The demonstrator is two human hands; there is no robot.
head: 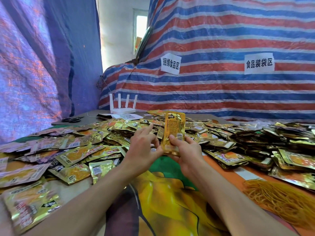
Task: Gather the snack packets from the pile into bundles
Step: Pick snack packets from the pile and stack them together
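Note:
A wide pile of gold snack packets [95, 142] covers the table from the left edge to the far right. My right hand [185, 150] grips the lower end of a small upright stack of gold packets [174, 128], thumb on the front. My left hand [144, 147] touches the stack's lower left edge with curled fingers, while its index finger points out toward the pile. How many packets are in the stack I cannot tell.
A heap of yellow rubber bands [279, 200] lies at the right front. A white router [123, 106], black scissors [73, 119] and papers sit at the table's back. Striped tarpaulin [213, 40] with two paper signs hangs behind. A printed cloth [170, 193] covers the table in front of me.

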